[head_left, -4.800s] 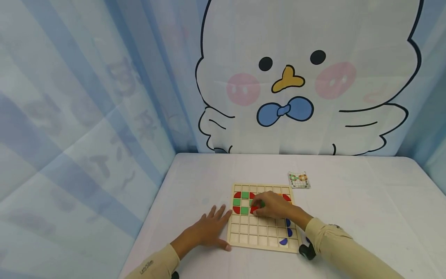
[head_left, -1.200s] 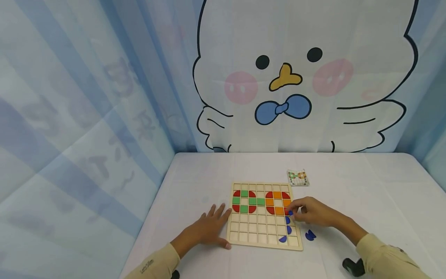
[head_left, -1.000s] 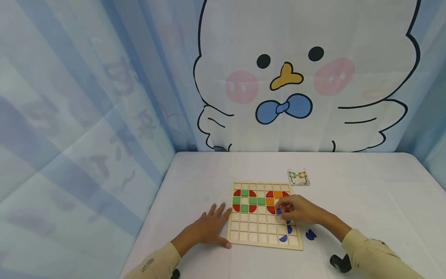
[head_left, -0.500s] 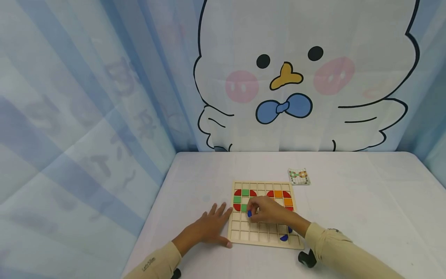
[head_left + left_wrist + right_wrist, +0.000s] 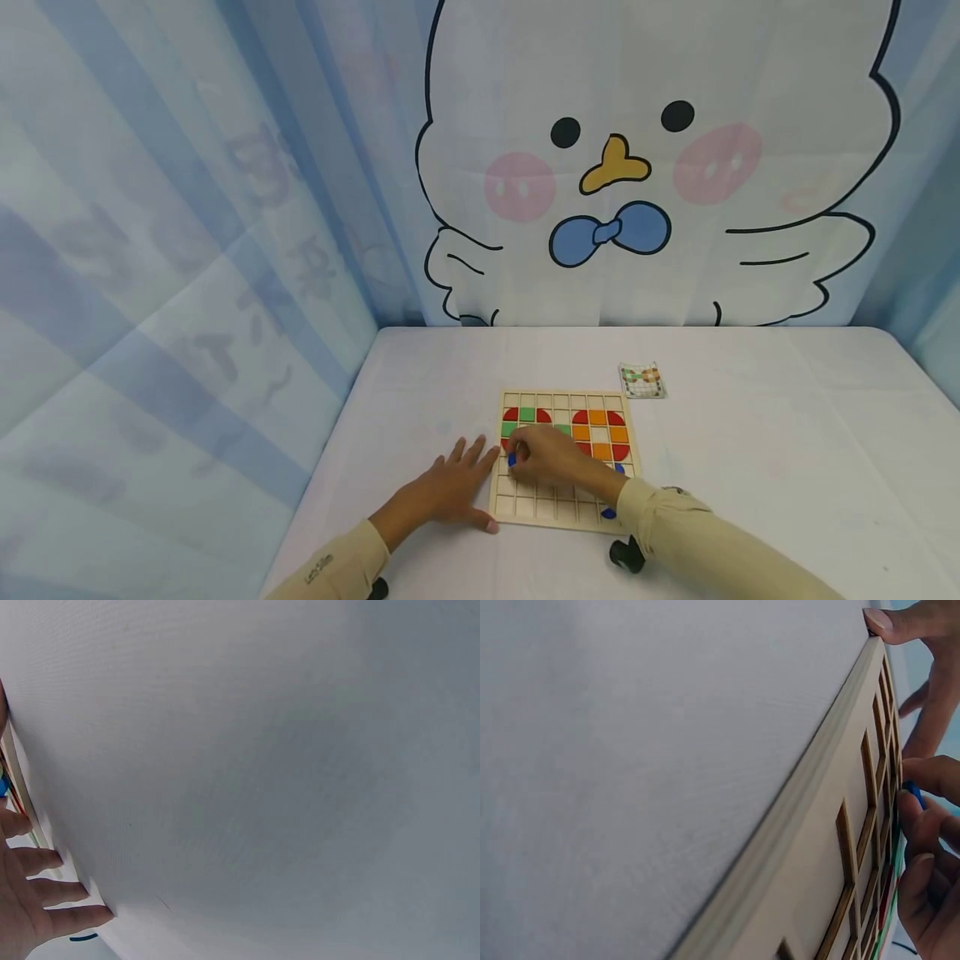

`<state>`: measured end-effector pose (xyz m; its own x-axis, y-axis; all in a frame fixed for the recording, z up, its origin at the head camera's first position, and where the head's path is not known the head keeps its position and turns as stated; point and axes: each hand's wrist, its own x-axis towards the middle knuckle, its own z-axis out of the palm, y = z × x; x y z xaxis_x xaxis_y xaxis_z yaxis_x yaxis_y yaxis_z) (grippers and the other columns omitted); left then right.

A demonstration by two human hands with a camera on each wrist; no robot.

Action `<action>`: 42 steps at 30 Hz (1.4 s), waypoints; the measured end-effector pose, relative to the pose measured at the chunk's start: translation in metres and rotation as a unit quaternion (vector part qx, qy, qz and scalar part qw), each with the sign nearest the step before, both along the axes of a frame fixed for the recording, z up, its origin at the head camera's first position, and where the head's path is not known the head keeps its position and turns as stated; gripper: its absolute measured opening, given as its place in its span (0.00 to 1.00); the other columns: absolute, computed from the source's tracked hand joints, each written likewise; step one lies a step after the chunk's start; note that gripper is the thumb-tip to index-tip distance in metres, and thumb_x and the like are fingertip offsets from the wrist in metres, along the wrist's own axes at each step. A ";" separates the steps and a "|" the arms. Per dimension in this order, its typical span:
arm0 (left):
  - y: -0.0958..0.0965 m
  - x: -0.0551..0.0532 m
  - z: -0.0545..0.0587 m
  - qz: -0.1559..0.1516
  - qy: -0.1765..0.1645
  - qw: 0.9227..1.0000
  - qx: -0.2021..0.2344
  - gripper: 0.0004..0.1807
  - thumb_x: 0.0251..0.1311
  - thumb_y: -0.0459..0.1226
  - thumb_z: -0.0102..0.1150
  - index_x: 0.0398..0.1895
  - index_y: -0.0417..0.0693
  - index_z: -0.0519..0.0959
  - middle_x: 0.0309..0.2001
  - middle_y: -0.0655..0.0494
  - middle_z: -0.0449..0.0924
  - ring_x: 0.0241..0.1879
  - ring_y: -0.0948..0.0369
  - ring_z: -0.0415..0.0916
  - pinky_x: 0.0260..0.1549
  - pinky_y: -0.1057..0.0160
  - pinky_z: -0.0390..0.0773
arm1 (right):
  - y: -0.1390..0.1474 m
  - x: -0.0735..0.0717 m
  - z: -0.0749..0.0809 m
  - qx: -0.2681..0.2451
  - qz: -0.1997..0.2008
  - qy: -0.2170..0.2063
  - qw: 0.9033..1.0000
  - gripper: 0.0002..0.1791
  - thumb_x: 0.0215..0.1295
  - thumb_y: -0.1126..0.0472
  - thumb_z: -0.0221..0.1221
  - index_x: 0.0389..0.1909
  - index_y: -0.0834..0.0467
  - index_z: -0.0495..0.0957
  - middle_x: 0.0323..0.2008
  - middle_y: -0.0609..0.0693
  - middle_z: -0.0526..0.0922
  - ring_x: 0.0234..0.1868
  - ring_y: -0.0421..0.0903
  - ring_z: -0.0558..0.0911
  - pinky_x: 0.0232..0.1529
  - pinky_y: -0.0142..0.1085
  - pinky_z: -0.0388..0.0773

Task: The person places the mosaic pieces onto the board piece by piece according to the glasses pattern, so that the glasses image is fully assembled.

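My left hand (image 5: 450, 492) rests with spread fingers on the table, its fingertips and thumb along the left edge of a wooden grid board (image 5: 517, 505). Over the board's left side, my right hand (image 5: 551, 457) pinches a small blue piece (image 5: 512, 460) between thumb and finger. The right wrist view also shows this blue piece (image 5: 913, 793) low over the grid. Red rounded tiles and green squares, such as the green tile (image 5: 527, 414), fill cells at left, partly hidden by my right hand. At right, red tiles and orange tiles (image 5: 597, 417) form a ring.
A small pattern card (image 5: 642, 382) lies beyond the board's far right corner. Loose blue pieces (image 5: 609, 513) lie on the board's right side, partly covered by my right sleeve (image 5: 675, 517). A black device (image 5: 627, 555) hangs under the right wrist.
After leaving a red tile in the left ring, my right hand has gone to the board's right side. Since then it has carried a blue piece leftward across the board. My left hand stays put.
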<state>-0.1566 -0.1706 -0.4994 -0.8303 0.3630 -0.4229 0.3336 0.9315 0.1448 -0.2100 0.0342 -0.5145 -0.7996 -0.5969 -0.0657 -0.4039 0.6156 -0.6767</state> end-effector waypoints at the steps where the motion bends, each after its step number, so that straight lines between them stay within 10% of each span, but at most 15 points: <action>1: 0.000 0.000 0.000 0.000 0.000 1.000 0.001 0.62 0.45 0.71 0.65 0.81 0.60 0.50 0.82 0.49 0.44 0.79 0.40 0.45 0.68 0.36 0.63 | -0.001 0.000 0.000 0.000 -0.001 0.002 1.000 0.09 0.59 0.58 0.71 0.39 0.53 0.84 0.24 0.39 0.78 0.27 0.38 0.75 0.30 0.30 0.75; 25: 0.000 0.002 0.002 -0.005 0.006 1.000 0.014 0.62 0.46 0.70 0.67 0.81 0.59 0.51 0.81 0.48 0.45 0.79 0.40 0.46 0.67 0.35 0.64 | 0.012 -0.005 0.004 0.004 0.026 0.017 1.000 0.08 0.63 0.55 0.68 0.41 0.52 0.85 0.27 0.38 0.81 0.28 0.36 0.76 0.30 0.29 0.75; 42: 0.002 -0.001 -0.007 0.013 0.004 1.000 0.006 0.63 0.44 0.69 0.69 0.81 0.61 0.51 0.82 0.51 0.44 0.79 0.42 0.44 0.69 0.35 0.61 | 0.153 -0.010 0.013 0.001 0.043 -0.036 0.998 0.09 0.66 0.53 0.66 0.43 0.51 0.84 0.31 0.38 0.79 0.32 0.35 0.73 0.33 0.28 0.73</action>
<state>-0.1576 -0.1686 -0.5060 -0.8429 0.3470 -0.4111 0.3111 0.9379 0.1536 -0.2204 0.1875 -0.5017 -0.7393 -0.6623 -0.1218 -0.4055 0.5823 -0.7047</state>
